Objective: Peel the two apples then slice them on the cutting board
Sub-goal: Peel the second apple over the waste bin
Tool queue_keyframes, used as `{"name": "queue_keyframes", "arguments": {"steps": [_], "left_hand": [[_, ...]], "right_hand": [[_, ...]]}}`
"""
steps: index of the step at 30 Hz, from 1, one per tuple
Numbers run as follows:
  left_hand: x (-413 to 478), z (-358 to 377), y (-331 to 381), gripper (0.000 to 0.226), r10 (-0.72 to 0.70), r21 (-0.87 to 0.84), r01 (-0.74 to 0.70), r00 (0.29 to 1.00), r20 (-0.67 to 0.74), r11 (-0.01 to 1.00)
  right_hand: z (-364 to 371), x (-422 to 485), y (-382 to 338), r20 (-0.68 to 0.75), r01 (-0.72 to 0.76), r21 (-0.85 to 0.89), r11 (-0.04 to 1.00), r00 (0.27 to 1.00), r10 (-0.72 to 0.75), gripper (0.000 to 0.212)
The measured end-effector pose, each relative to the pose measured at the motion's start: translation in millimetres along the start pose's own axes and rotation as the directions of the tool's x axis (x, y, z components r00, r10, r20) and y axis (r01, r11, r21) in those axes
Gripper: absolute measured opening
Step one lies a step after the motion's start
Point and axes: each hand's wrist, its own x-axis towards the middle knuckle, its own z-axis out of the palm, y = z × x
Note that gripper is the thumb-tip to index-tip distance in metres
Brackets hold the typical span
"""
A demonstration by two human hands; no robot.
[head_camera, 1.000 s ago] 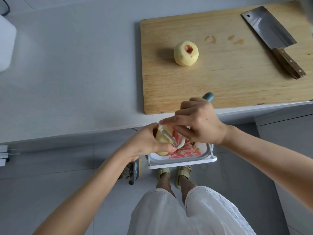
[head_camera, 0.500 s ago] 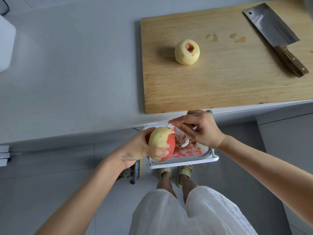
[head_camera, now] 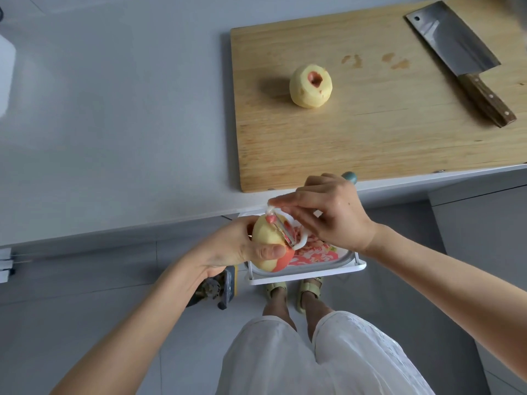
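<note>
While left hand (head_camera: 242, 246) grips half-peeled apple (head_camera: 269, 246) over peel tray (head_camera: 308, 269), right hand (head_camera: 328, 215) clasps peeler (head_camera: 288, 232).
Wet flesh looks slippery; hold by remaining skin. Peeled apple (head_camera: 310, 86) sits on cutting board (head_camera: 370, 132).

No readable text, labels, brands or nos. on anything in view.

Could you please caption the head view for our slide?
Left hand holds a half-peeled apple while right hand runs the peeler over it.
</note>
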Motion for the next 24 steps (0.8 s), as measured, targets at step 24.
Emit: {"name": "queue_keyframes", "arguments": {"steps": [24], "left_hand": [[12, -11, 6, 0.099, 0.029, -0.157, -0.051, 0.989, -0.142, 0.986]], "right_hand": [[24, -39, 27, 0.268, -0.728, 0.100, 0.679, 0.676, 0.686, 0.020]]}}
